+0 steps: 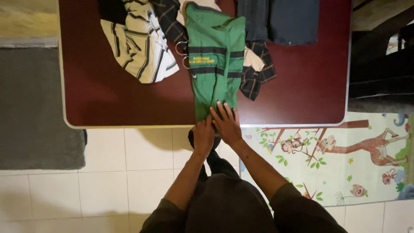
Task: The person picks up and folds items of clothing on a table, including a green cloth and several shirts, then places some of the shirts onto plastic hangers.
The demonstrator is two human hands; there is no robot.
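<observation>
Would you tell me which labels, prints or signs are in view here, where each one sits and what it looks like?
Yellow lettering: two short rows on the green garment, between its two dark bands, left of centre.
Small white mark: on the garment's left edge, below the lower band; too small to make out.
No packages, signs or screens.

My hands sit at the near edge of the dark red table [108, 99]. To my left the tabletop lies bare up to the striped cream shirt [140, 47], and to my right it is open past the plaid shirt [256, 73]. Straight ahead the folded green shirt [214, 56] fills the middle, with two metal rings [183, 54] just beside it and a dark blue garment [293, 21] behind.
</observation>
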